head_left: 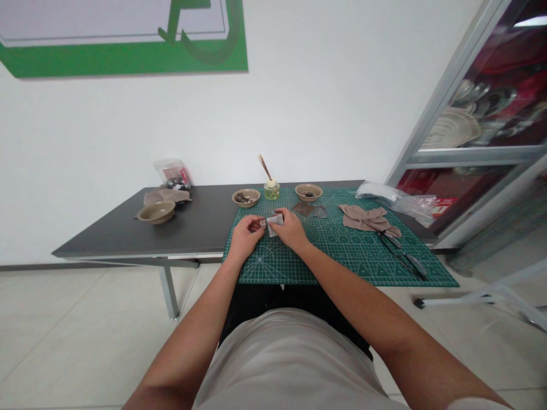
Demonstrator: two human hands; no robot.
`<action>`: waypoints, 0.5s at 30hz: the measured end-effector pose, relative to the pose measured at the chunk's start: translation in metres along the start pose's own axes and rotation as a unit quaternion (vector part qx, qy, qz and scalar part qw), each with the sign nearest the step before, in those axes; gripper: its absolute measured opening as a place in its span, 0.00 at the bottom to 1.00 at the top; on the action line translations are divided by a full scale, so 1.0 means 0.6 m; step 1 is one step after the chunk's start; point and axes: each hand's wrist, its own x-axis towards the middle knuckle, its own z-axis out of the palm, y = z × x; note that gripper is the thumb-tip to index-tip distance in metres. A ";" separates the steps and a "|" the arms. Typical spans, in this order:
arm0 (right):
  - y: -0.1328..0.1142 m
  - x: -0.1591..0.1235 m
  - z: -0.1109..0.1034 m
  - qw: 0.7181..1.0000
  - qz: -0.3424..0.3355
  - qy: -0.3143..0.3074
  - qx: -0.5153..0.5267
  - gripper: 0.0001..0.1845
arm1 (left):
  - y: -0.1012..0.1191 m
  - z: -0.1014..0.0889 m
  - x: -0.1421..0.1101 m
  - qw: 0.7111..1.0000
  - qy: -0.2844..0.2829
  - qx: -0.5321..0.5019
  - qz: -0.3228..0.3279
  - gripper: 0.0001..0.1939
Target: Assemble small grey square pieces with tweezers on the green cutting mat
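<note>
Over the green cutting mat (337, 262), my two hands work close together. My right hand (293, 229) pinches a small pale grey square sheet (274, 229), which looks like paper or sandpaper. Just beside it, the fingers of my left hand (245, 234) are closed on a tiny light piece (262, 223), too small to name. Beyond my hands stand a tan bowl with dark bits (247, 197) and another tan bowl (308, 192). Brownish and grey flat patches (303, 209) lie near my right hand.
A glass jar with sticks (272, 189) stands between the bowls. To the right lie a brown cloth (363, 217), glasses (401, 256) and a plastic bag (395, 199). On the dark table (200, 225), a third bowl (156, 212) sits left, before a clear bag (173, 173).
</note>
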 end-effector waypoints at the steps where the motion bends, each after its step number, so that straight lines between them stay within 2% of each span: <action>1: -0.001 0.000 -0.001 0.999 -0.012 0.027 -0.031 0.22 | -0.001 0.000 0.000 1.000 0.003 0.004 0.001 0.11; 3: -0.006 -0.003 -0.004 0.995 -0.041 0.066 -0.065 0.24 | -0.001 0.001 0.001 1.000 0.002 0.011 -0.002 0.11; 4: -0.009 -0.005 -0.005 0.994 -0.055 0.061 -0.067 0.21 | -0.001 0.001 0.001 1.000 -0.003 0.014 -0.005 0.10; 8: -0.019 -0.011 -0.008 0.994 -0.095 -0.042 -0.021 0.11 | 0.003 0.003 -0.001 0.999 -0.034 0.027 0.006 0.09; 11: -0.017 -0.011 -0.005 0.992 -0.073 -0.089 0.044 0.10 | 0.005 0.004 -0.003 0.997 -0.048 0.061 0.014 0.08; 15: -0.011 -0.003 -0.014 0.993 -0.017 -0.071 0.093 0.11 | 0.008 0.007 -0.003 0.991 -0.049 0.119 0.033 0.11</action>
